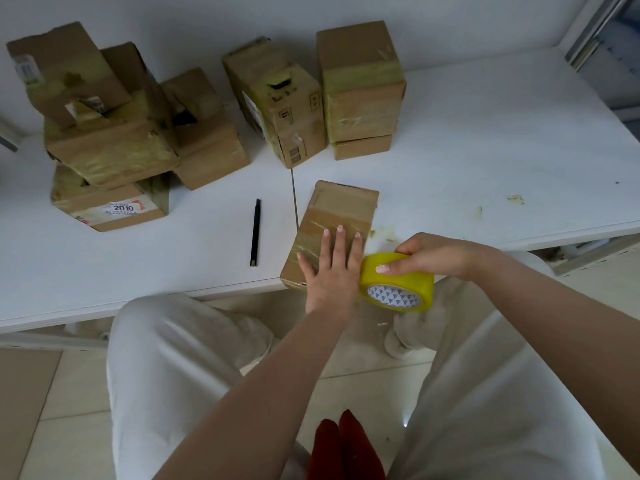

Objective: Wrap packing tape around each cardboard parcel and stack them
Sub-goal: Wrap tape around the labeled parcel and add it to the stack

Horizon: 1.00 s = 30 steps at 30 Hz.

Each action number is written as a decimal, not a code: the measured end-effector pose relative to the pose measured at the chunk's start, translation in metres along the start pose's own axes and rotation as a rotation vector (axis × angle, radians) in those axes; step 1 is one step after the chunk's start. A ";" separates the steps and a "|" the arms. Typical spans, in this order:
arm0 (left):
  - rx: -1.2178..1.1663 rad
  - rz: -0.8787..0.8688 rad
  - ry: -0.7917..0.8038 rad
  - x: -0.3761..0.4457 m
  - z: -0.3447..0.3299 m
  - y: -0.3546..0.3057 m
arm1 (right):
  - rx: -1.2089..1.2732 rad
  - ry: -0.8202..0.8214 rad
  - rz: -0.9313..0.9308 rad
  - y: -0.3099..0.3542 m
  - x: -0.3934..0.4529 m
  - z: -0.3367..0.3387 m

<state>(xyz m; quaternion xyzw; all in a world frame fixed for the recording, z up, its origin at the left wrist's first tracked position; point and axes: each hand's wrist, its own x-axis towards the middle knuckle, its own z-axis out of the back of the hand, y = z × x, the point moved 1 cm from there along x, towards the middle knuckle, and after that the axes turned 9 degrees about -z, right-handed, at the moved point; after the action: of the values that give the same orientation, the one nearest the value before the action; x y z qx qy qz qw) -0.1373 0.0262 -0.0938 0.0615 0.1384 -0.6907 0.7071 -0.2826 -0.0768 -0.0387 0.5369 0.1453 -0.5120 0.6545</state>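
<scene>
A flat cardboard parcel [337, 216] lies at the front edge of the white table [485, 161], with clear tape across its middle. My left hand [329, 268] presses flat on its near end, fingers straight and spread. My right hand [436, 256] grips a yellow roll of packing tape [398, 282] just to the right of the parcel, at the table's edge. A pile of taped parcels [110, 143] stands at the back left. Two taller taped parcels [277, 102] [360, 88] stand at the back centre.
A black pen-like cutter [255, 232] lies on the table left of the parcel. Scraps of tape [516, 199] dot the right side of the table. A wall runs behind the parcels, and a window frame [595, 32] sits at the top right. My white-trousered legs are below the table edge.
</scene>
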 end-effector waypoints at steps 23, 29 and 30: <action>-1.454 -0.060 -0.258 -0.023 0.033 0.062 | -0.217 -0.281 0.068 0.048 0.009 -0.002; -0.865 -0.093 -0.310 -0.030 0.062 0.077 | -0.298 -0.318 0.091 0.067 0.013 -0.013; -0.740 -0.150 -0.306 -0.029 0.069 0.073 | -0.299 -0.320 0.104 0.070 0.012 -0.014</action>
<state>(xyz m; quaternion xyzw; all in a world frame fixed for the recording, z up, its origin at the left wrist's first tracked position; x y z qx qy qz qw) -0.0575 0.0379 -0.0273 -0.3109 0.2750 -0.6450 0.6416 -0.2141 -0.0779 -0.0145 0.3527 0.0863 -0.5290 0.7670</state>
